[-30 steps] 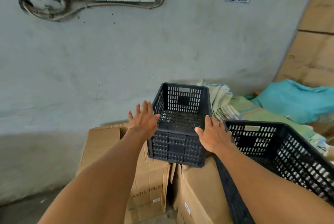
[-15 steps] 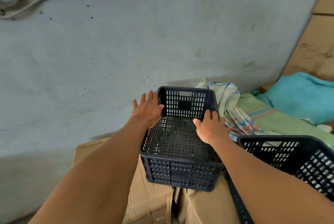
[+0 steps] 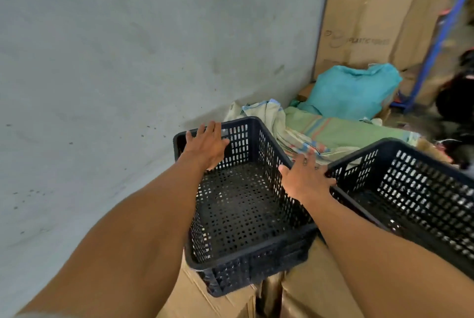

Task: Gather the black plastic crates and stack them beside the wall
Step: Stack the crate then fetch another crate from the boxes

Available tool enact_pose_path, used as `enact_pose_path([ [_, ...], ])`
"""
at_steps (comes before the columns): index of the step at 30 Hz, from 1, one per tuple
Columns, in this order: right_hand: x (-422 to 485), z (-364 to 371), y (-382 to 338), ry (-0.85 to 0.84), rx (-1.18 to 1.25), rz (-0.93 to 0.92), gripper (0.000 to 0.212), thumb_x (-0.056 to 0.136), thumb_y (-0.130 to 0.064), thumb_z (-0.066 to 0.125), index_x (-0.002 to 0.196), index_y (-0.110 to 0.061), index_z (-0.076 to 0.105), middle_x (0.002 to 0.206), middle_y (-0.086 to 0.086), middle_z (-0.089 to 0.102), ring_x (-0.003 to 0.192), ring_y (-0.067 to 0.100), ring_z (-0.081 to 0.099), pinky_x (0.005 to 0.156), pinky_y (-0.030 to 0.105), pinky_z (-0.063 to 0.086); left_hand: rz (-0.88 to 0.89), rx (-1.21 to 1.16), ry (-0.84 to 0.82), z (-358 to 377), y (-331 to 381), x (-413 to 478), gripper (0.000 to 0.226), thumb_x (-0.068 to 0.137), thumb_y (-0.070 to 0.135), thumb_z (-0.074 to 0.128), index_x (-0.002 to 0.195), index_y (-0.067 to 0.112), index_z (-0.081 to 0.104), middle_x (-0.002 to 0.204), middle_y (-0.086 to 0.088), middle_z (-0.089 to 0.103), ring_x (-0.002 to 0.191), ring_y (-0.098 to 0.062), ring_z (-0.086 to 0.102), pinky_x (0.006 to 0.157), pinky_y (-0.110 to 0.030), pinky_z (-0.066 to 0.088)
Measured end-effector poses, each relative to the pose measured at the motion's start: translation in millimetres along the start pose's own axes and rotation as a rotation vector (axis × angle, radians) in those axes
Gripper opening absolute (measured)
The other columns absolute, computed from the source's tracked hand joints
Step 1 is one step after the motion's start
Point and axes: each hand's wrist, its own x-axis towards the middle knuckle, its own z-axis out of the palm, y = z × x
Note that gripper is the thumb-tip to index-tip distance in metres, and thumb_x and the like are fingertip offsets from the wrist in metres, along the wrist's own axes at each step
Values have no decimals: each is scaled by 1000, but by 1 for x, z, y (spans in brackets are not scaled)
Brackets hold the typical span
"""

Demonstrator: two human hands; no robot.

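Fingers (image 3: 205,132) spread — both hands flat on the crate (image 3: 243,210)
Left hand (image 3: 206,145) has slid to the far wall; right hand (image 3: 305,179) stays on the right rim.

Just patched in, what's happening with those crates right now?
A person has both hands on an empty black crate sitting on cardboard boxes next to the grey wall. The left hand lies flat on its far-left corner, the right hand on its right rim. A second black crate sits just right of it.
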Motion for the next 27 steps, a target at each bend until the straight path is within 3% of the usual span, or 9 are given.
enact_pose_path([
  [5,-49,36,-31,-17,65,324,78,95,-62,26,155,-16,7,162,12,1,143,50,4,108,71,12,175,-1,-66,25,-37,-6,65,103,44,26,156,11,5,163,-6,2,149,-29,3,115,-61,10],
  [11,-94,76,-76,0,223,663,93,90,-66,35,154,-13,-6,159,22,-8,142,52,6,106,71,15,274,-16,-64,34,-73,-4,65,103,45,24,156,13,6,164,-5,1,149,-29,2,115,-60,7],
  [21,-74,113,-112,81,221,839,104,84,-71,42,153,-15,-12,158,27,-11,143,50,1,104,75,9,303,-2,-26,35,-123,59,62,102,44,29,152,11,18,161,-10,15,146,-32,15,112,-62,15],
  [27,-56,143,-100,141,135,897,99,86,-64,47,154,-13,-4,157,30,-7,140,51,10,104,70,21,298,-38,-71,46,-136,116,60,102,44,30,150,9,24,157,-12,23,143,-32,22,113,-59,19],
])
